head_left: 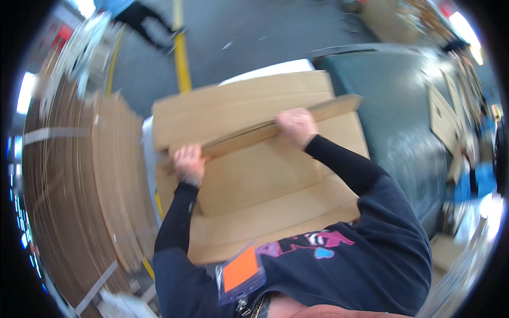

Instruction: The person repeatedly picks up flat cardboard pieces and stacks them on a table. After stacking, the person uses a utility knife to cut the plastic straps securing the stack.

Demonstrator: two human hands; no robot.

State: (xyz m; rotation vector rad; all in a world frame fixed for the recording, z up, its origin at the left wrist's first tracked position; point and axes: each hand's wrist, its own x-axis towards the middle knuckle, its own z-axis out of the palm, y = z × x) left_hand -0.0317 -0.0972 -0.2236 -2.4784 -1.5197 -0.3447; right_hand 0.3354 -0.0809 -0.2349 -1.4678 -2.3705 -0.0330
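A large brown cardboard box (254, 177) lies in front of me, its flaps spread outward. Across its far side runs a raised strip of cardboard (241, 139), standing up from the box. At the left end of that strip my left hand (189, 163) is closed over the edge, fingers wrapped round it. Farther right, my right hand (298, 126) grips the same strip from above, slightly blurred. Beyond the strip, a wide far flap (238, 103) slopes away. An orange card in a clear badge holder (241, 273) hangs at my chest over the near flap.
Tall stacks of flat cardboard (63, 185) stand close on my left, bound with pale straps. A large dark green wrapped block (392, 116) is on the right. Past the box, a yellow line (181, 53) crosses the grey floor, where a person in dark trousers (143, 21) walks.
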